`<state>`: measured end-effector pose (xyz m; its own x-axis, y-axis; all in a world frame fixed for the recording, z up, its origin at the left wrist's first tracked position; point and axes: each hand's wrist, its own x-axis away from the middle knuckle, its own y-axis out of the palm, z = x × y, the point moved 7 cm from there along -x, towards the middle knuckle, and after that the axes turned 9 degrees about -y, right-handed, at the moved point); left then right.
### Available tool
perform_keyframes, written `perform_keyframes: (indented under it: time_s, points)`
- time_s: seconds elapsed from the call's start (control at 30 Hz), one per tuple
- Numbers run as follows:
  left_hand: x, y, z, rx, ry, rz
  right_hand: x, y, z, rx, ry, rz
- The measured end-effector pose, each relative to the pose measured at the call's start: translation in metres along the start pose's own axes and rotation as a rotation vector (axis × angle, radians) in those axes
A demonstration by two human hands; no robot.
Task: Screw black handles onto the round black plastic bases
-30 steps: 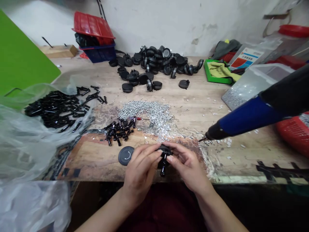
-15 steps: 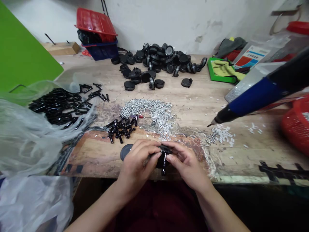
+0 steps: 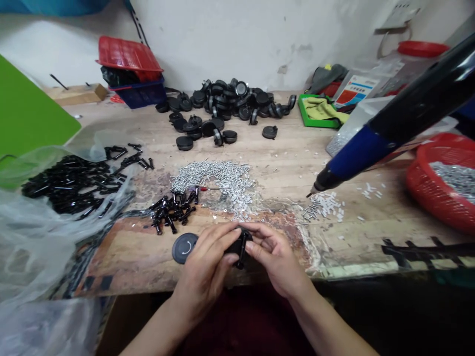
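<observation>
Two hands: left hand and right hand face each other low in the view, fingers curled and nearly closed on one black part.
Black part: held between the hands, over the near edge of the worktop; dark rounded body largely hidden by the left fingers, glossy stem exposed and tilted, lower end toward the person.
Left grip: fingers over the body, thumb near the stem's lower end; thumb contact with the stem cannot be told.
Right grip: thumb at the stem's right side, fingers bent behind the part; full contact hidden.
Disc: flat on the worktop, just beside the left hand; contact cannot be told.
Loose stems: small black heap beyond the disc, to the left of the hands.
Screws: silver heap beyond the hands, spreading toward them.
Driver: slants in from upper right, tip downward, apart from the right hand.
White pieces: scattered near the driver's tip, right of the hands.
Round units: black, piled near the wall, well apart from the hands.
</observation>
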<state>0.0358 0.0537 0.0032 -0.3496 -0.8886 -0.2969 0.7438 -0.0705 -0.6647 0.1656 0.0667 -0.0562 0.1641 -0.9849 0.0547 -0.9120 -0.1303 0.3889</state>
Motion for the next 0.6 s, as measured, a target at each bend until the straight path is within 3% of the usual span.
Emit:
perform_keyframes:
  time_s: [0.17,0.27,0.37,0.43,0.53,0.6]
  points:
    - [0.005,0.022,-0.007,-0.032,-0.058,-0.132,0.000,0.002,0.003,-0.058,0.012,0.033]
    - [0.007,0.025,-0.012,-0.119,-0.078,-0.006,-0.002,0.009,0.007,-0.075,0.036,0.050]
    - [0.006,0.015,-0.018,-0.104,-0.130,0.158,-0.006,0.017,0.005,-0.001,0.048,0.022]
    - [0.005,0.003,-0.027,0.049,-0.227,0.232,-0.015,0.026,-0.005,0.188,-0.001,-0.080]
    - [0.004,-0.009,-0.056,0.516,-0.531,0.287,-0.043,0.041,-0.030,0.688,-0.181,-0.202]
    - [0.006,-0.010,-0.071,0.875,-0.693,0.327,-0.074,0.050,-0.046,1.032,-0.327,-0.133]
